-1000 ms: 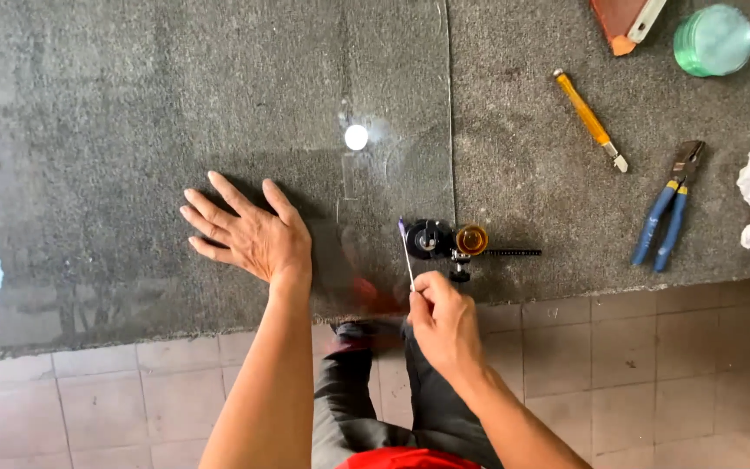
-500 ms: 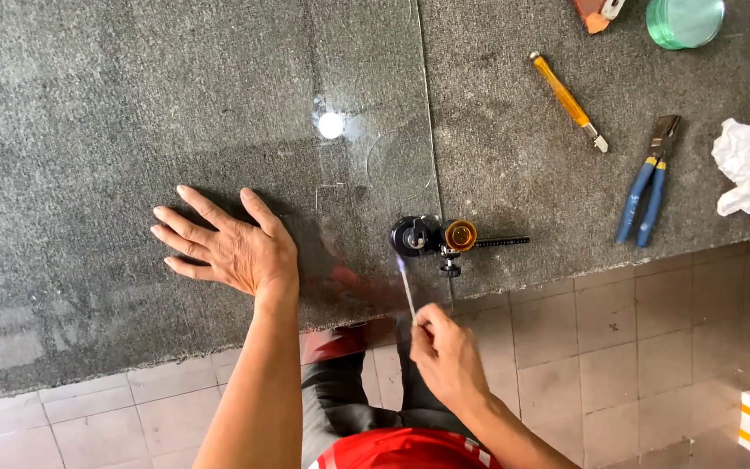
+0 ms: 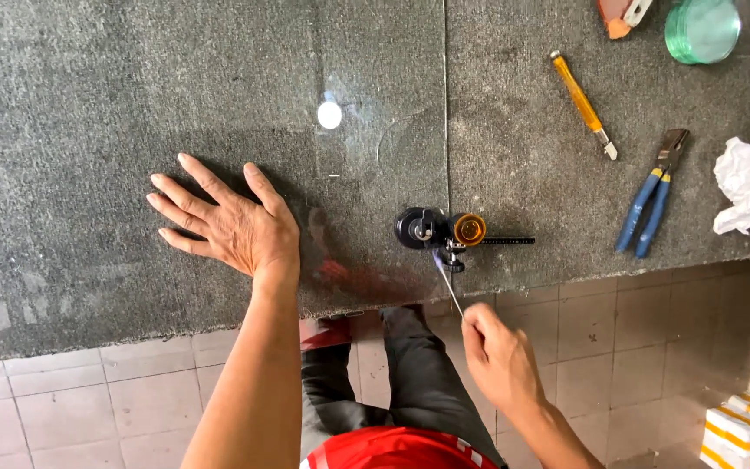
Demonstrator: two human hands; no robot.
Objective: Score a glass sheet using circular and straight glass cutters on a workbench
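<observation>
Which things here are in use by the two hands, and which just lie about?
In use: glass sheet under left hand; circle cutter, its thin handle in right hand.
Lying about: yellow knife, blue pliers, crumpled cloth, green discs.

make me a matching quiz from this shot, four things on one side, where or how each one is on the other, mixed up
Things:
1. left hand
2. right hand
3. blue-handled pliers
4. crumpled white cloth

Places or states:
A. at the far right edge of the grey table
B. pinching the thin handle of the circle cutter
C. pressed flat, fingers spread, on the glass sheet
D. lying between the yellow knife and the cloth

Pairs: 1-C, 2-B, 3-D, 4-A
</observation>
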